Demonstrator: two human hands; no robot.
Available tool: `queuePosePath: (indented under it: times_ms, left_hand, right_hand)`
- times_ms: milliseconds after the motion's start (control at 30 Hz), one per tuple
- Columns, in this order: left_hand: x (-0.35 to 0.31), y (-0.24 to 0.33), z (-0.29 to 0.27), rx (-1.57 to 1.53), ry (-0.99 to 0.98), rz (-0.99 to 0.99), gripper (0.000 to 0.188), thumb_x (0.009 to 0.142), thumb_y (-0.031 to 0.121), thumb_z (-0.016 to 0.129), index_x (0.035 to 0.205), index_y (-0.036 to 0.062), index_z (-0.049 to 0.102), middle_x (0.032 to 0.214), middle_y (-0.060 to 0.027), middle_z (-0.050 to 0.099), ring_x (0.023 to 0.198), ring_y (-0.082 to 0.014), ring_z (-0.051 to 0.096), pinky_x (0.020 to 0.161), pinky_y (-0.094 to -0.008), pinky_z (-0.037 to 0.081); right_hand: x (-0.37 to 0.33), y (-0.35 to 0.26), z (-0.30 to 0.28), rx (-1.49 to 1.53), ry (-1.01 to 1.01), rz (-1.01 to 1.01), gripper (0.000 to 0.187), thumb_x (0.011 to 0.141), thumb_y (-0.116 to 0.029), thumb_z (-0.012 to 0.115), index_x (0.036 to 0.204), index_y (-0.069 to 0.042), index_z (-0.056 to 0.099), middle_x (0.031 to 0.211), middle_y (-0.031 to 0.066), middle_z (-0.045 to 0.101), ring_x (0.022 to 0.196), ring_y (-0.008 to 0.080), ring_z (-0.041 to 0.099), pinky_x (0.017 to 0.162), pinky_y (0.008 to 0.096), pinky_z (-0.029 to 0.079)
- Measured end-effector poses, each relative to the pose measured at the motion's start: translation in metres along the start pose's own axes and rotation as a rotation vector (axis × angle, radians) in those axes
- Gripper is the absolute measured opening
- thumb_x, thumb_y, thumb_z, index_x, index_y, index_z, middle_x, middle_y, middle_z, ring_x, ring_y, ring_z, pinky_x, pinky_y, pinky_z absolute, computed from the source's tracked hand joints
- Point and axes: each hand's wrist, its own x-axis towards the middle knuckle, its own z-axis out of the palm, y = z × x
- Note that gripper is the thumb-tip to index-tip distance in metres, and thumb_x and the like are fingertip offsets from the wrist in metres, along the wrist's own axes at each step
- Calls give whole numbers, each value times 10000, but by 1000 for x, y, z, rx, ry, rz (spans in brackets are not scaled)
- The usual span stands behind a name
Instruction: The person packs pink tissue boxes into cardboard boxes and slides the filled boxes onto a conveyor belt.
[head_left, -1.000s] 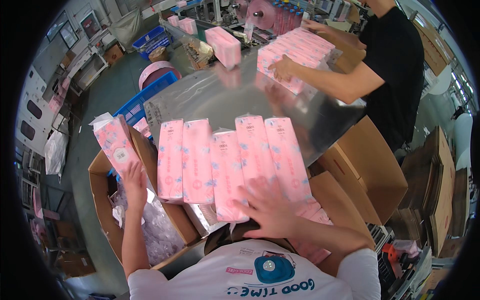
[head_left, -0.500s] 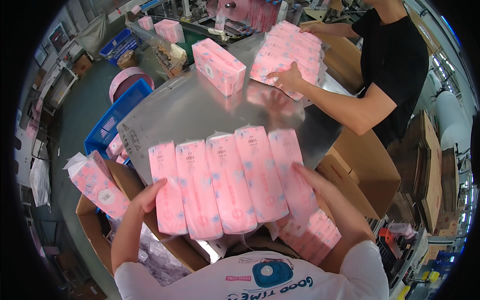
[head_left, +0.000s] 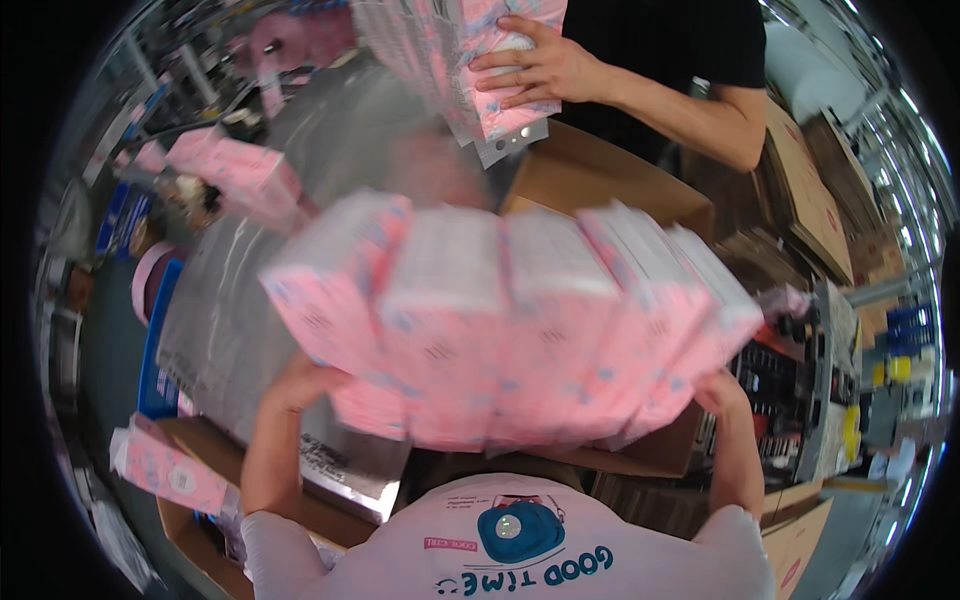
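A row of several pink tissue packs [head_left: 450, 350] with blue flower prints is held up in front of me, blurred by motion. My left hand [head_left: 305, 385] presses on the row's left end, its fingers partly hidden behind the packs. At the opposite end my right hand [head_left: 718, 390] is closed against the last pack. The row is clamped between both hands, over the near side of the metal table [head_left: 230, 310] and an open carton [head_left: 610, 170].
Across the table, a co-worker's hand [head_left: 535, 70] grips another bundle of tissue packs [head_left: 430, 60]. More pink packs [head_left: 240, 170] stand at the far left. A single pack [head_left: 175, 470] leans on a carton [head_left: 195, 525] at lower left, near a blue crate [head_left: 155, 375]. Flattened cardboard [head_left: 800, 190] stands right.
My hands have lifted the row and tilted it, shifting it right as my view turned that way. The co-worker has raised the other bundle off the table.
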Motion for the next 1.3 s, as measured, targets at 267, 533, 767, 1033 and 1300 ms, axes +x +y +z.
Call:
queuePosePath:
  times_ms: [267,533,767,1033,1300]
  left_hand:
    - [88,-198,166,-11,-297,-491,485,779,30,620,1243,-5,483,1125,-87,584,1078,-201,537,935,-312,432]
    - [96,-94,228,1058,-42,526,878,723,210,690,1436,55,202,1406,-224,276,1286,-366,311,1020,-534,253]
    - [176,-136,266,1622,-354,443,943,622,497,729,1376,91,333,1380,-147,346,1292,-296,306,932,-709,162]
    - [182,-159,246,1370,-401,310,764,771,374,664,1384,73,321,1427,-180,313,1334,-342,271,1062,-553,212]
    - [24,-148,164,38,-105,-467,293,935,136,523,1184,-18,530,1135,-130,591,1023,-239,573,888,-337,458]
  right_hand:
    - [-102,212,-89,-164,715,114,371,729,21,525,1099,9,538,980,67,595,837,176,591,714,303,501]
    - [-77,98,-20,-1201,860,-405,901,678,-46,702,1419,-11,190,1444,261,215,1332,425,222,1077,443,263]
    - [38,122,-34,-1458,622,282,985,678,-596,667,1416,-89,257,1479,129,214,1368,455,58,944,770,135]
    - [41,132,-97,-1027,445,-83,724,781,-434,638,1353,-60,398,1415,174,363,1335,308,306,1076,349,290]
    - [-81,105,-134,-1327,542,424,331,801,-310,536,900,-30,683,941,195,657,920,344,630,794,430,509]
